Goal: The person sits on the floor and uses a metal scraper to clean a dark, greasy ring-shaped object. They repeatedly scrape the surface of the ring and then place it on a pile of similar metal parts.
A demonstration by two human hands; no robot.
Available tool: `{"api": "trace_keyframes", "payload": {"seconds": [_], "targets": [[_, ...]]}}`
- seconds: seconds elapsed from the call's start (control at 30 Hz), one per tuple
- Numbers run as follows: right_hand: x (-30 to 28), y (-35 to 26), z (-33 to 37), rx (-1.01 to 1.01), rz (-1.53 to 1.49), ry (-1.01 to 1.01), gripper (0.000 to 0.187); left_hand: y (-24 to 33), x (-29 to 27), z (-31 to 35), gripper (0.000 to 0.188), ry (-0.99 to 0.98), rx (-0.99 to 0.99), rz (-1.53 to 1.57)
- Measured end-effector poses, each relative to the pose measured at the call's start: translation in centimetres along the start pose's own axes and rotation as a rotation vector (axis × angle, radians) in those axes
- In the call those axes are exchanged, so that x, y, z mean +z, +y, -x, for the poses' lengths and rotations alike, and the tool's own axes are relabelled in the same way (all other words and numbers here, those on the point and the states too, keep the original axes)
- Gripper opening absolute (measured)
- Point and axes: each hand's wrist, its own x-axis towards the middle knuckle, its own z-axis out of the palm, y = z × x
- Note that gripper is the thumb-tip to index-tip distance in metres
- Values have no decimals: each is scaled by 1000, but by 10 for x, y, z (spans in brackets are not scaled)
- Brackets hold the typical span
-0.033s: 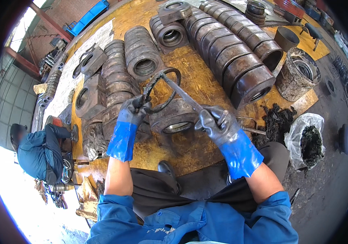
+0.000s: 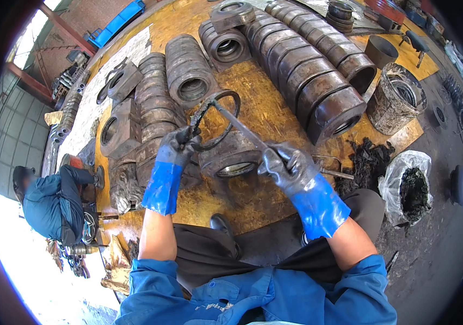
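My left hand (image 2: 177, 148), in a dirty blue rubber glove, is closed on the lower left side of a dark, greasy ring (image 2: 236, 111) held up in front of me. My right hand (image 2: 290, 167), gloved the same way, grips a long, narrow grey metal bar tool (image 2: 244, 129). Its far end meets the upper part of the ring; whether the tip is flat or pointed I cannot tell. Dark grime clings to the ring's left side. Behind and below the ring sits a thick steel block with a round bore (image 2: 216, 163).
Rows of heavy bored steel blocks (image 2: 310, 81) stand on the yellowed floor sheet. To the right are a grimy bucket (image 2: 399, 116) holding rings, a heap of black scraps (image 2: 369, 165) and a white plastic bag (image 2: 391, 187) with dark waste. Another person (image 2: 53, 203) sits at the left.
My right hand and the bar tool have shifted very slightly to the left, the tip staying at the ring's upper part. My left hand and the ring look unmoved.
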Motion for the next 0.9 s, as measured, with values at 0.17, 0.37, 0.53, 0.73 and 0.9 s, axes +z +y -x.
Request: {"api": "trace_keyframes", "payload": {"seconds": [0.17,0.37,0.53,0.73,0.9], "targets": [[9,13,7,-147,53,-42,28,-29,2,-11,20,8,7,134],[-33,-18,-4,198,-334,-107,41,-29,-4,-10,23,19,-63,454],[-57,14,-12,285,-707,8,37,-29,-24,-10,26,-68,-17,603],[-64,13,-12,403,-876,167,34,-17,-26,-2,30,-114,-26,677],[-65,7,-8,371,-775,27,30,-10,-23,5,31,-165,-48,593]]}}
